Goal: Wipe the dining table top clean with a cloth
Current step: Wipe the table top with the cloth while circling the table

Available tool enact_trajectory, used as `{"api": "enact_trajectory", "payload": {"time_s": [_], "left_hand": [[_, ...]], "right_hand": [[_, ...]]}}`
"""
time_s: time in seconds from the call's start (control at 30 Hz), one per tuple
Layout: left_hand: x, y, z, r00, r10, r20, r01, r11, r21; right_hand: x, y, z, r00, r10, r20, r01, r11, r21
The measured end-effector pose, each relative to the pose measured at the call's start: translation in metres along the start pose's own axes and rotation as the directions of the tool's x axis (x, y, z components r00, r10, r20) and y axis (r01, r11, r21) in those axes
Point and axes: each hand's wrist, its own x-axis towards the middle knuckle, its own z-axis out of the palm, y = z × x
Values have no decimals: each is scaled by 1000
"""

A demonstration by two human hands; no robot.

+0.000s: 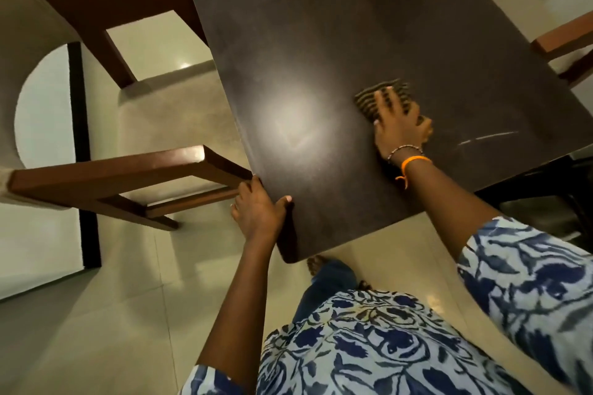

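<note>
Striped cloth (382, 98) flat under hand (399, 128)

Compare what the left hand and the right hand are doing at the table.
The left hand grips the table at its near corner edge; the right hand lies flat on the top. The left hand holds no cloth; the right presses the striped cloth. Both touch the table.

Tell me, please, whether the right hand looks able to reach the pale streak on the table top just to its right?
Probably yes. The right hand lies flat on the striped cloth, and the pale streak lies close beside it on the bare table top, with nothing between them.
</note>
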Motion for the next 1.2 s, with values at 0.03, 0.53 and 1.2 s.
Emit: {"api": "enact_trajectory", "payload": {"time_s": [0.03,0.53,1.2], "left_hand": [[5,2,-1,1000,-4,-4,4,1000,-2],[44,-10,-10,998,-61,16,63,992,-105],[39,12,6,979,199,-33,-195,976,101]], "right_hand": [[5,1,0,995,96,-24,-96,995,19],[-30,-185,45,757,-626,185,638,770,-6],[50,-167,19,980,-115,165,122,992,-35]]}}
